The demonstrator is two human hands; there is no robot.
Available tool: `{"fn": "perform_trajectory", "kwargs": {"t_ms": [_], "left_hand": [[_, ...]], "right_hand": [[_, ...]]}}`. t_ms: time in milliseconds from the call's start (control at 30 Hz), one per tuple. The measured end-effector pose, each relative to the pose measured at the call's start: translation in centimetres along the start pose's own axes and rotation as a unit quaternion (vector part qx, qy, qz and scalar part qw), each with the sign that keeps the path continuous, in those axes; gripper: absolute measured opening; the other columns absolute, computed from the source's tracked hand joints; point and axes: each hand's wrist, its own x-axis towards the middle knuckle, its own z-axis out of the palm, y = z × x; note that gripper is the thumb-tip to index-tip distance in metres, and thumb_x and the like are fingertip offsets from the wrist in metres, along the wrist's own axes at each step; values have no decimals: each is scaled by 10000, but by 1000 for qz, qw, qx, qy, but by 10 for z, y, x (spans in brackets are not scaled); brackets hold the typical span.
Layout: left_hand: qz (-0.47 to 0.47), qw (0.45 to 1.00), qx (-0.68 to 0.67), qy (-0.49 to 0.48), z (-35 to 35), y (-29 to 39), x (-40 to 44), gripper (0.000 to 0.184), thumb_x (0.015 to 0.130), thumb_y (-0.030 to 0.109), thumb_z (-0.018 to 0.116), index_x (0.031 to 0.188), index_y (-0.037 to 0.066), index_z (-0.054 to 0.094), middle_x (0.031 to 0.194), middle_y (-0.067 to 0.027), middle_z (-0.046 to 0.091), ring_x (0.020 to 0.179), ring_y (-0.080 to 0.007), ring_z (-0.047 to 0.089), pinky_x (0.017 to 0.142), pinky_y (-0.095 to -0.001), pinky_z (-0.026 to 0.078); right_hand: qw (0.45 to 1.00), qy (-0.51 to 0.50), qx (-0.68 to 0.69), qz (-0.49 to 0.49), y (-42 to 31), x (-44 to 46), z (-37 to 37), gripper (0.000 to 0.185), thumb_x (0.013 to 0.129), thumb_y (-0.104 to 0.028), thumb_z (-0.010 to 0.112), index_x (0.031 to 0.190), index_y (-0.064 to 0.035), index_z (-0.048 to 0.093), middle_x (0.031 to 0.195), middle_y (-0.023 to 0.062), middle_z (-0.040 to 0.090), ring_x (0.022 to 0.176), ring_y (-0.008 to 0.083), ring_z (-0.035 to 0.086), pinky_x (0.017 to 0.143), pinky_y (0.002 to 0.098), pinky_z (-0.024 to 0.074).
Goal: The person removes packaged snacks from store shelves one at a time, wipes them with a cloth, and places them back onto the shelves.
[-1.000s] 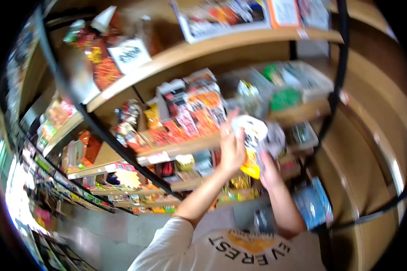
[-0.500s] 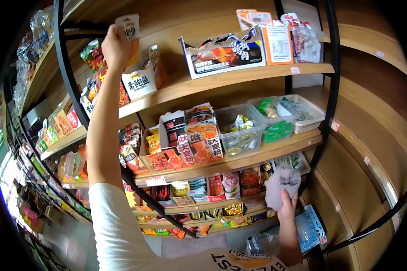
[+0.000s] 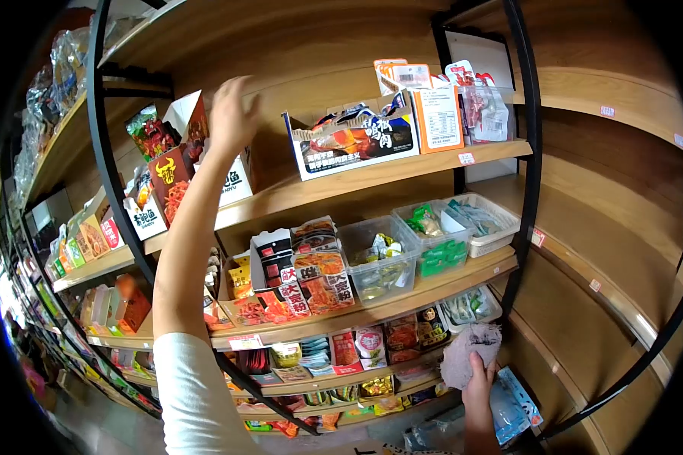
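My left hand is raised above the top shelf, somewhat blurred, with its fingers apart and nothing seen in them. Just below it stands a white display box with black lettering, partly hidden by my forearm. To the left of my wrist is a brown box with a yellow bull's head mark. On the right of that hand sits a blue and white snack box. Low on the right, my right hand grips a grey-purple cloth, bunched up in front of the lower shelves.
Clear plastic bins and red noodle boxes fill the middle shelf. Black metal posts frame the unit. More wooden shelves curve off to the right. A blue plastic package lies low, near my right forearm.
The packet my left hand held up is no longer in it, and the hand has come down and opened. My right hand, with the cloth, appears lower. The view has shifted.
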Motion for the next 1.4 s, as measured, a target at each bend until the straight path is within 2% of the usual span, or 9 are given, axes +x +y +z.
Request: {"fn": "perform_trajectory", "kwargs": {"t_ms": [100,200,400,667,833,1000,1067,1333,1400], "left_hand": [[-123,904,-258,-318,6,61,31,347,746,327,579,894,16,619,854,-170,611,783,-297,575,717,-351,448],[-22,891,-183,-416,31,84,48,298,717,332,605,821,58,653,723,-140,623,636,-273,591,629,-340,467],[38,940,130,-312,30,99,60,174,703,130,480,782,98,632,785,-164,605,752,-314,589,649,-401,478],[-176,977,-102,-66,-35,87,88,46,782,62,517,758,24,512,846,-137,600,637,-167,582,557,-263,481],[-262,884,-381,-71,-59,98,57,139,789,117,532,727,-5,509,598,-79,535,506,-164,547,451,-263,429],[-21,821,-548,-160,-81,203,-123,85,748,48,567,812,2,535,864,-120,607,782,-167,590,645,-250,466],[-54,726,-630,-270,-98,242,-199,68,699,-6,587,763,-21,568,997,-173,569,915,-254,571,728,-318,485],[-322,690,-595,-259,-129,300,-300,138,790,-44,471,851,-20,592,992,-170,556,872,-224,583,737,-308,499],[-535,500,-612,-298,-130,298,-301,111,827,34,475,878,-5,566,811,-73,606,720,-132,574,637,-247,463]], "right_hand": [[1000,-9,-13,3,2,-2,1,619,752,-142,573,1265,11,264,1205,116,392,1066,231,408,883,333,345],[1000,-18,-3,-8,3,-10,3,583,755,-126,555,1256,1,284,1193,114,404,1057,230,415,882,342,349],[998,46,-30,21,-6,-22,-15,603,759,-167,550,1265,0,265,1202,122,390,1067,232,403,908,335,322],[992,89,-38,80,-7,-22,-17,691,756,-208,565,1285,24,186,1231,145,352,1091,245,387,921,344,312],[997,24,25,63,12,-19,-17,558,786,-124,510,1279,-68,254,1182,105,419,1056,248,444,870,396,386],[914,-129,314,221,-2,-7,25,631,812,-537,372,1254,-89,334,1259,90,391,1153,258,379,961,443,289],[864,-152,414,243,12,-1,33,645,793,-538,419,1232,-70,358,1214,95,441,1102,249,433,943,425,322],[903,-214,224,298,4,0,14,310,749,-75,535,1043,17,501,935,115,596,833,185,593,782,312,467],[915,-213,167,300,4,-2,18,304,747,-81,557,1034,8,513,922,101,602,814,167,595,766,300,473]]}}
